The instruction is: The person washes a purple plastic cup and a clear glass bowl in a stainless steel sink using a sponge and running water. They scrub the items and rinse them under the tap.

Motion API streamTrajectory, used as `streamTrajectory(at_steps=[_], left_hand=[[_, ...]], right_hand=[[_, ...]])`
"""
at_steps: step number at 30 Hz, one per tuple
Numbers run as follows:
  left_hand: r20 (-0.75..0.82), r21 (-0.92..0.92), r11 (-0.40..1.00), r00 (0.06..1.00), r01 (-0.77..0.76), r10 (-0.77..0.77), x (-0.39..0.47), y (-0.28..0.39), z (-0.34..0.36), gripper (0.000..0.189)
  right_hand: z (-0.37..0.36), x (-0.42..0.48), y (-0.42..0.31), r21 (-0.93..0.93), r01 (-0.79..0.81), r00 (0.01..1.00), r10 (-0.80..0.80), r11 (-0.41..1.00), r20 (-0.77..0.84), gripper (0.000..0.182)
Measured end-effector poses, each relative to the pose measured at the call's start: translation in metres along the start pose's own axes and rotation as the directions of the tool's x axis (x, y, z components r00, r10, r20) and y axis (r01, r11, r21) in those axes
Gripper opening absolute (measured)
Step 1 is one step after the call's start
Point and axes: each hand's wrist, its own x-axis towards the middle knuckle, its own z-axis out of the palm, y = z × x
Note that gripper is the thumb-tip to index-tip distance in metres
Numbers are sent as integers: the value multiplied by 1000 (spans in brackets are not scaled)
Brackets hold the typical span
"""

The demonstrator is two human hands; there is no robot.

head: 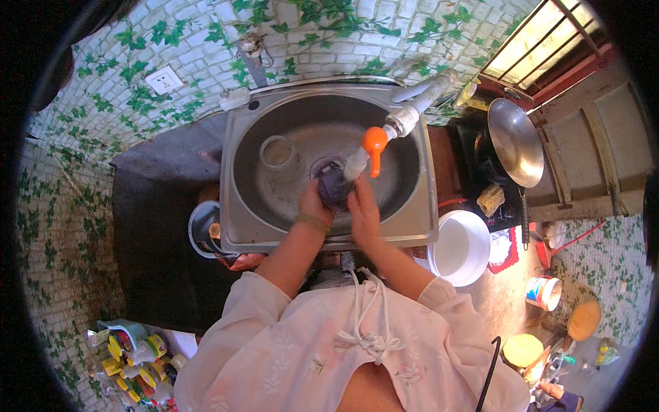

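Both my hands are in the stainless-steel sink, on either side of a dark purple, rounded object. What it is cannot be made out. My left hand grips its left side, and a bracelet circles that wrist. From the right, my right hand holds it, with the fingertips partly behind the tap's spout. The pale plastic spout sits right over the object; whether water runs is unclear. A clear round container rests on the basin floor to the left.
The tap's orange lever juts over the basin. Right of the sink are a wok, a sponge-like block and a white bucket. A lined bin stands at left. Several jars cluster at lower left.
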Motion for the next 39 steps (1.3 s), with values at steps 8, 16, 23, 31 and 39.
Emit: streamTrajectory(at_steps=[8,16,23,31,39], left_hand=[[-131,131,991,991,-7,25,-11,-5,14,24],[-74,78,995,995,-67,73,-15,4,23,22],[-43,288,953,992,-100,117,-8,-8,0,21],[-138,171,977,979,-124,148,11,9,-12,23],[218,898,266,881,-349,420,-27,54,23,35]], right_hand=[[-11,16,7,-110,-16,997,24,994,72,42],[-16,29,16,-159,-9,994,26,987,105,40],[-15,29,6,-136,-110,984,128,985,125,39],[-12,11,2,-184,-28,995,45,982,86,36],[-56,35,26,549,-653,734,615,521,288,26]])
